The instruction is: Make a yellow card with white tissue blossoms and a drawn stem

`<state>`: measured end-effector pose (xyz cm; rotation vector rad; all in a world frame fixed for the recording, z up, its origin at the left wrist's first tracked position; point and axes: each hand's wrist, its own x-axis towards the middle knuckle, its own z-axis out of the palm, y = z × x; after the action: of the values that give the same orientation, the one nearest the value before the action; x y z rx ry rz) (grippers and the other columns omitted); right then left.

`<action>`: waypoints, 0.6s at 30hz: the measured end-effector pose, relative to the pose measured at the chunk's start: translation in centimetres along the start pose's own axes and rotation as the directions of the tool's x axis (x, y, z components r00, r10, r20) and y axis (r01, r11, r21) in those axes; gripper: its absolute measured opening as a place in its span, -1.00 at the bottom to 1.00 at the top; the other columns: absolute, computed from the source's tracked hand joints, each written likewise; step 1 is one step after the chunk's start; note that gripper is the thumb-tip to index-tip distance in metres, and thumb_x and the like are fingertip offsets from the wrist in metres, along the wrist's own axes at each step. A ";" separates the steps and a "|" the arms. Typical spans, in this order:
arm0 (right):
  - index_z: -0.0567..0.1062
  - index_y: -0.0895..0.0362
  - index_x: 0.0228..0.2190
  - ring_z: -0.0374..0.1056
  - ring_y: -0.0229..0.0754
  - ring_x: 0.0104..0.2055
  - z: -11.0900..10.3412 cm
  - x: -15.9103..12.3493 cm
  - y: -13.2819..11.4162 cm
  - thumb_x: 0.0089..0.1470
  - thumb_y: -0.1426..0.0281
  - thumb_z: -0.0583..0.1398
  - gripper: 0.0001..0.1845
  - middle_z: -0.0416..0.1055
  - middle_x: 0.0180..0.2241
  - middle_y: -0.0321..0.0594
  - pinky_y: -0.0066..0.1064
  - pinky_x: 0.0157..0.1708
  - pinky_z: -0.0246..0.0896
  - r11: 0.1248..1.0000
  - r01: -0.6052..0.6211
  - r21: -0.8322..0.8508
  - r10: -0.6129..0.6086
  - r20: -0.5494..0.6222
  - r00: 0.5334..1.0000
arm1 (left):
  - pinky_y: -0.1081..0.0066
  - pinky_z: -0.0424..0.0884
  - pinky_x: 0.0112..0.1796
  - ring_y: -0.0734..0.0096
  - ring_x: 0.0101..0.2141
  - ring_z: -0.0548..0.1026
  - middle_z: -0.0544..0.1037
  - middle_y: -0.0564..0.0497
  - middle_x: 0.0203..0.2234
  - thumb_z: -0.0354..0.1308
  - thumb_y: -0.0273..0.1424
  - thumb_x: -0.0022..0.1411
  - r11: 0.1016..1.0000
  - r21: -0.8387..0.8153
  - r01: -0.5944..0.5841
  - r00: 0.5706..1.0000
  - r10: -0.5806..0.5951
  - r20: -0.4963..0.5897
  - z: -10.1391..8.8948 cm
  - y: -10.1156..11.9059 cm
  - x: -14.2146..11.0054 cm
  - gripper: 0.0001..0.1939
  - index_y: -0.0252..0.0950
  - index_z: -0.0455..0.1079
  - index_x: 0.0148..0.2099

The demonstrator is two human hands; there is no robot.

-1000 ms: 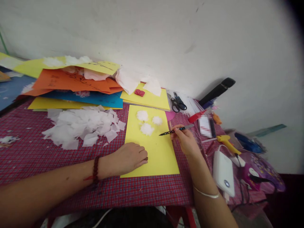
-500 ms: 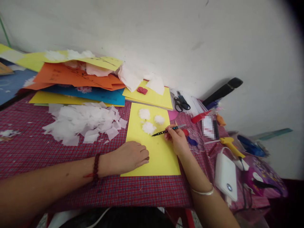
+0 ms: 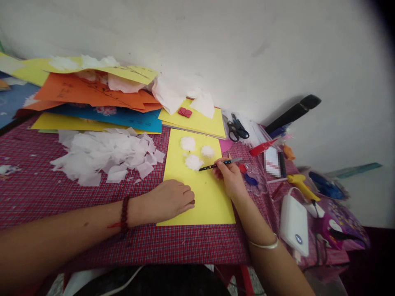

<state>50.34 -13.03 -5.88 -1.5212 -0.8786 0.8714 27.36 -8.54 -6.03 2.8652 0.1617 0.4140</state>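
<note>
My right hand (image 3: 228,174) pinches a slim black pen (image 3: 208,167) with light and coloured dots and a greyish rear end. Its tip is at the edge of the lowest of three white paper puffs (image 3: 194,162) on a yellow sheet (image 3: 203,205). A short brown line shows between two of the puffs. On the left part of the sheet rests my left hand (image 3: 168,200), back up, fingers curled together with nothing visible in them. Its palm is hidden.
White paper scraps (image 3: 108,156) are heaped at left, below stacked coloured cards (image 3: 98,92). Behind the sheet lie a yellow pad (image 3: 197,125) with a red folded piece (image 3: 184,112), and scissors (image 3: 236,129). A yellow glue gun (image 3: 300,187) and white power bank (image 3: 294,226) are at right.
The pen tip has shifted slightly up and right against the lowest puff. My left hand stays on the sheet. The whole view has tilted a little.
</note>
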 end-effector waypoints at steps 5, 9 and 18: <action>0.40 0.08 -0.44 0.26 -0.29 -0.61 -0.1 0.0 -0.2 -0.01 0.16 0.26 -0.74 0.41 -0.63 -0.35 -0.47 -0.60 0.08 1.000 -0.017 -0.002 0.017 -0.007 1.000 | 0.32 0.31 -0.36 0.36 -0.42 0.43 0.50 0.01 -0.44 -0.06 -0.32 0.46 1.000 0.000 -0.001 1.000 0.001 0.019 0.0 -0.1 -0.1 -0.70 -0.31 0.38 -0.30; 0.39 0.08 -0.48 0.20 -0.32 -0.66 -0.3 0.2 -0.3 -0.03 0.22 0.24 -0.80 0.36 -0.68 -0.38 -0.49 -0.64 0.04 0.999 -0.032 0.001 0.032 -0.011 0.999 | 0.32 0.31 -0.36 0.35 -0.42 0.43 0.50 0.02 -0.44 -0.05 -0.30 0.46 1.000 0.026 0.005 0.999 -0.006 0.053 -0.1 -0.1 -0.1 -0.69 -0.31 0.38 -0.30; 0.39 0.08 -0.55 0.10 -0.37 -0.72 -1.0 0.4 -0.8 -0.14 0.26 0.25 -0.82 0.27 -0.75 -0.43 -0.52 -0.71 -0.07 0.997 -0.078 -0.029 0.080 0.065 0.995 | 0.34 0.29 -0.36 0.35 -0.41 0.40 0.47 0.00 -0.44 -0.13 -0.26 0.48 0.999 0.047 -0.007 0.996 0.003 0.092 -0.4 -0.3 0.0 -0.61 -0.31 0.39 -0.30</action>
<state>51.40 -13.06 -5.02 -1.5664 -0.8856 0.9754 27.19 -8.20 -5.71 2.9243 0.1491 0.2816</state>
